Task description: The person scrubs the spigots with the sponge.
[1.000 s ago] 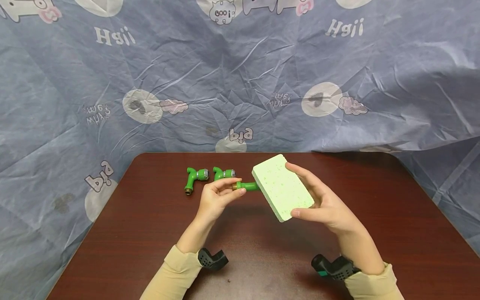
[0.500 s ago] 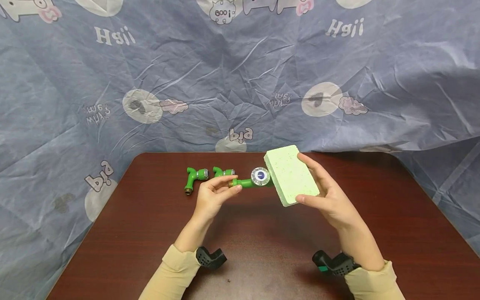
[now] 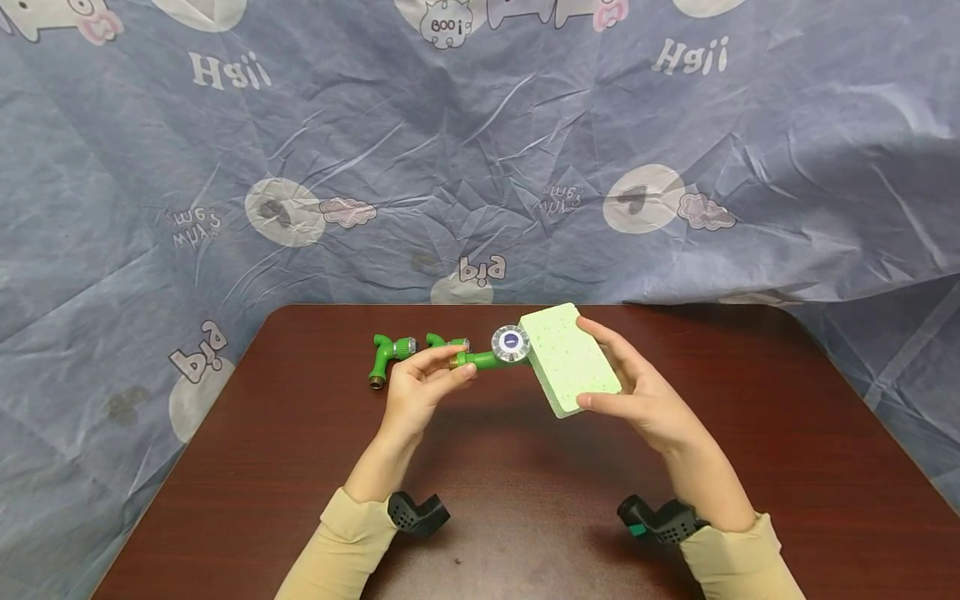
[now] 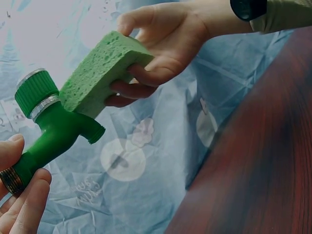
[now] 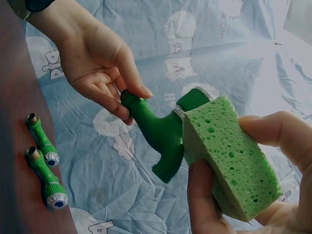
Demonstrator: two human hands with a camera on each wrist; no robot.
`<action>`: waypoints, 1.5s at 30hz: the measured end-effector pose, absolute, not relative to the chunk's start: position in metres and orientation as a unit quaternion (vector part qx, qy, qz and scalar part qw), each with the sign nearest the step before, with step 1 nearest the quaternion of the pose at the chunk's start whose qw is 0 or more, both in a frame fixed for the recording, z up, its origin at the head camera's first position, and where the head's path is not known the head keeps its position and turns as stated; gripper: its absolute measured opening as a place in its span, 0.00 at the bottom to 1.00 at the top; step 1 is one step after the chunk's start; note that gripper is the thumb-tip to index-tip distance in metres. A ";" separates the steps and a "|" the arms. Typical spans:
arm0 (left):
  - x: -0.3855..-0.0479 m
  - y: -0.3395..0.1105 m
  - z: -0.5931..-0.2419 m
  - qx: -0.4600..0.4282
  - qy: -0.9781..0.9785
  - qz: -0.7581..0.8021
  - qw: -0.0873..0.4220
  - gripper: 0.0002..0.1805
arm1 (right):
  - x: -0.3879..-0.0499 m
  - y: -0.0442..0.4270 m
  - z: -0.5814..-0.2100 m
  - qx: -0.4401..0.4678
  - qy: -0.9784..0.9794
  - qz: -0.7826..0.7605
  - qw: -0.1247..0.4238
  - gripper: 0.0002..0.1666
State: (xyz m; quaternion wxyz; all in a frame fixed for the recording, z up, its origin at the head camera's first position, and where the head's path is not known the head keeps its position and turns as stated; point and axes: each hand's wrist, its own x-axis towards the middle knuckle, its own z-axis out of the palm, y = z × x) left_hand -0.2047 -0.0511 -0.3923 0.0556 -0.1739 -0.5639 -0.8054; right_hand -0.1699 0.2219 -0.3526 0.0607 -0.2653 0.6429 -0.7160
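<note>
My left hand (image 3: 414, 390) pinches a green faucet (image 4: 56, 129) by its brass-threaded end, holding it up off the table. The faucet's round knob, with a clear rim and blue centre, faces me in the head view. My right hand (image 3: 637, 392) grips a light green sponge (image 3: 572, 358) by its edges, thumb on one side and fingers on the other. In the right wrist view the sponge's end lies against the faucet body beside the knob. Part of the faucet is hidden behind the sponge in the head view.
Two more green faucets lie at the back left of the dark wooden table (image 3: 525, 500): one faucet (image 3: 384, 358) farther left, the other faucet (image 5: 41, 139) partly behind my left hand. A wrinkled blue printed cloth (image 3: 480, 150) hangs behind the table.
The sponge first moved right and up, uncovering the faucet's knob, then came back left against it. My left hand has shifted slightly left and up with the faucet.
</note>
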 end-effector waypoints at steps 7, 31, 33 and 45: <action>-0.205 -0.053 -0.392 -0.166 -0.570 -0.803 0.051 0.20 | -0.172 0.225 -0.355 -0.256 0.643 -0.719 0.064 0.49; -0.211 -0.048 -0.401 -0.108 -0.565 -0.806 0.140 0.21 | -0.186 0.238 -0.364 -0.234 0.638 -0.733 0.035 0.47; -0.212 -0.047 -0.404 -0.102 -0.571 -0.800 0.153 0.21 | -0.188 0.239 -0.366 -0.231 0.635 -0.736 0.034 0.47; -0.221 -0.035 -0.428 -0.081 -0.571 -0.792 0.201 0.21 | -0.200 0.249 -0.377 -0.201 0.624 -0.753 0.051 0.48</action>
